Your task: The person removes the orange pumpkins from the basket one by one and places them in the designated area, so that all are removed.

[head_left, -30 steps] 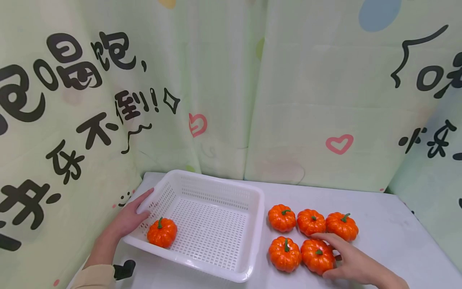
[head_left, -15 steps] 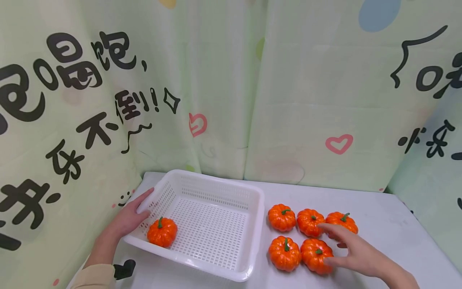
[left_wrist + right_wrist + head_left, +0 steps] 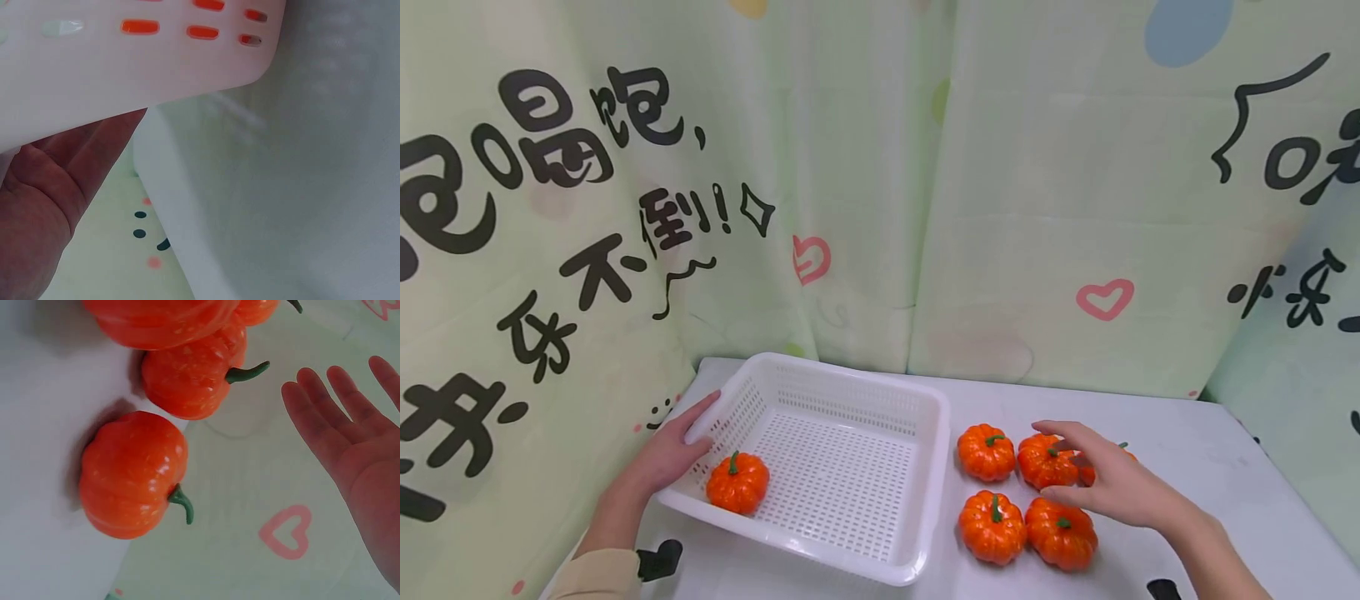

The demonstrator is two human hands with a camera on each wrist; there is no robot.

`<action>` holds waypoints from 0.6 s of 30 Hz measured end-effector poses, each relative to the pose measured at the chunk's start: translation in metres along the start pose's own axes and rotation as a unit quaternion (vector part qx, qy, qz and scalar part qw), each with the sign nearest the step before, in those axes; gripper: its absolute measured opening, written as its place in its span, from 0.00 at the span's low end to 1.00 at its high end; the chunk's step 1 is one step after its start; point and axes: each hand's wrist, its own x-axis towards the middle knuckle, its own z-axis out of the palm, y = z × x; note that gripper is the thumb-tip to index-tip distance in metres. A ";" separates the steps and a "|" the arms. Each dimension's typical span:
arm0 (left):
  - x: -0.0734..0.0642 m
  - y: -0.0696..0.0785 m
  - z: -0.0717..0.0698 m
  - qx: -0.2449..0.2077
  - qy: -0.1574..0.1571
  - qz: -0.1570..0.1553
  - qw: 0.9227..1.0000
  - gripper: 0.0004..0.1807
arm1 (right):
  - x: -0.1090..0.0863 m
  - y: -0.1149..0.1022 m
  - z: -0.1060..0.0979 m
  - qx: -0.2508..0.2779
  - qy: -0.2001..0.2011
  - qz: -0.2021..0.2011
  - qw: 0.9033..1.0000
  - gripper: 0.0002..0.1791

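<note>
A white plastic basket (image 3: 850, 558) stands on the left of the table, a small orange pumpkin (image 3: 737, 483) lying in its near left corner. My left hand (image 3: 670, 454) holds the basket's left rim, thumb over the edge; in the left wrist view its fingers disappear behind the wall. My right hand (image 3: 1112, 483) hovers above several pumpkins right of the basket, fingers extended and holding nothing. Nearest to it are the back middle pumpkin (image 3: 1043, 467) and the front right pumpkin (image 3: 1062, 534). The hand largely hides the back right one, while a pumpkin (image 3: 134, 478) shows whole in the right wrist view.
A back left pumpkin (image 3: 986, 452) and a front left pumpkin (image 3: 992, 527) sit close to the basket's right side. Pale green curtains (image 3: 1015, 208) with black characters and pink hearts enclose the white table (image 3: 1210, 467).
My right hand has let go of the front right pumpkin and risen away toward the back row. The pumpkin stays in the front row. My left hand and the basket have not moved.
</note>
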 end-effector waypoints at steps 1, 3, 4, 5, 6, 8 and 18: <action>0.000 0.000 0.000 0.000 0.000 0.000 1.000 0.40 | 0.003 -0.002 0.000 0.001 0.000 0.000 1.000 0.42; 0.000 -0.001 0.000 0.001 0.000 0.000 1.000 0.40 | 0.008 -0.006 0.000 0.002 -0.002 0.000 1.000 0.41; 0.000 0.000 0.000 0.001 -0.001 0.000 1.000 0.40 | 0.010 -0.008 0.000 0.002 -0.003 -0.001 1.000 0.41; 0.000 0.000 0.000 0.000 -0.001 -0.001 1.000 0.40 | 0.012 -0.010 0.000 0.003 -0.004 -0.002 1.000 0.41; 0.000 0.000 0.000 0.001 0.000 0.000 1.000 0.40 | 0.015 -0.011 -0.001 0.005 -0.006 -0.002 1.000 0.41; 0.000 0.000 0.000 0.001 0.000 0.000 1.000 0.40 | 0.019 -0.014 0.000 0.010 -0.008 -0.004 1.000 0.41; 0.000 0.001 0.000 0.000 0.001 -0.001 1.000 0.40 | 0.043 -0.024 0.002 0.016 -0.012 -0.025 0.999 0.43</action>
